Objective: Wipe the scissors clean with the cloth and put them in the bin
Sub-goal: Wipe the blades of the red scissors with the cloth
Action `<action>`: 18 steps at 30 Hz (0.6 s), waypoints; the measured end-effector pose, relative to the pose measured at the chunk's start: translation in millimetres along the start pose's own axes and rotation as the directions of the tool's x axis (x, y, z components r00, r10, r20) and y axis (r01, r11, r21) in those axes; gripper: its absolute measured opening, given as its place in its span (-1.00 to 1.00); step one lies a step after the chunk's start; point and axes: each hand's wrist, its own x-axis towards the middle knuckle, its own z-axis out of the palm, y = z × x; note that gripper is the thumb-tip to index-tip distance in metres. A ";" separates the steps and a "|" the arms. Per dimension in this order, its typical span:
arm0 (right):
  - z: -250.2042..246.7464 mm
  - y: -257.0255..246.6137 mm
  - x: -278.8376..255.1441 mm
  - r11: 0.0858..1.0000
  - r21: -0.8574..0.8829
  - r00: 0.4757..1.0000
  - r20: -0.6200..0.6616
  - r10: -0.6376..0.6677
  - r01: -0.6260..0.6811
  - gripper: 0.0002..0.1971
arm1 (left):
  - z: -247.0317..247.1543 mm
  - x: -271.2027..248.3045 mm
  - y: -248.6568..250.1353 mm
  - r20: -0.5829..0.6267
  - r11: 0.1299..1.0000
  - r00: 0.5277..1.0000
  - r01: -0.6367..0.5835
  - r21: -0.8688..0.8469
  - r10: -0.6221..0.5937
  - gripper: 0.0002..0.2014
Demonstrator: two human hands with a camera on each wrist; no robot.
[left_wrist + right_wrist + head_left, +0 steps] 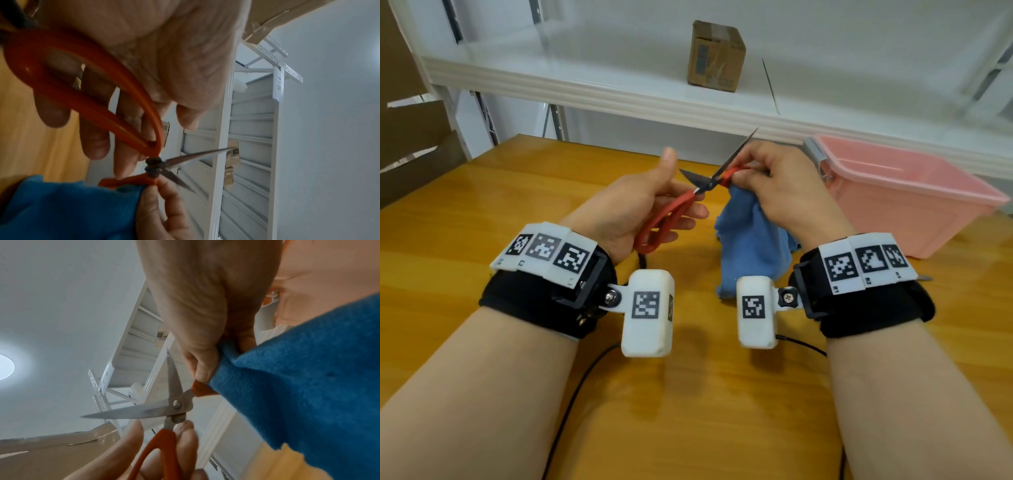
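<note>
The scissors [707, 186] have red handles and steel blades, which are spread wide apart above the wooden table [482, 222]. My left hand [654, 202] holds one handle loop, fingers under it and thumb pointing up. My right hand [767, 181] pinches the blue cloth [753, 246] round the other handle; the rest of the cloth hangs down to the table. In the left wrist view the scissors [153, 164] show their pivot beside the cloth [61, 211]. The right wrist view shows the scissors [176, 404] and the cloth [308, 386]. The pink bin [914, 205] stands at the right, open-topped.
A white shelf [619, 92] runs behind the table with a small cardboard box [715, 56] on it. Brown cardboard [410, 137] stands at the far left. Black cables [571, 394] trail from the wrist cameras over the near table.
</note>
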 end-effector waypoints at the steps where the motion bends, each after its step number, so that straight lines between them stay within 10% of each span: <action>1: -0.3 1.2 1.0 0.999 -0.015 0.999 -0.020 0.030 -0.031 -0.87 | -3.6 -0.6 1.0 0.000 1.000 1.000 0.009 -0.023 -0.009 -0.32; 18: 5.3 -22.0 -4.6 0.968 -0.018 0.968 -0.033 0.250 -0.251 -0.92 | -3.7 1.1 -13.0 -0.082 0.705 0.958 -0.259 -0.660 0.275 -0.51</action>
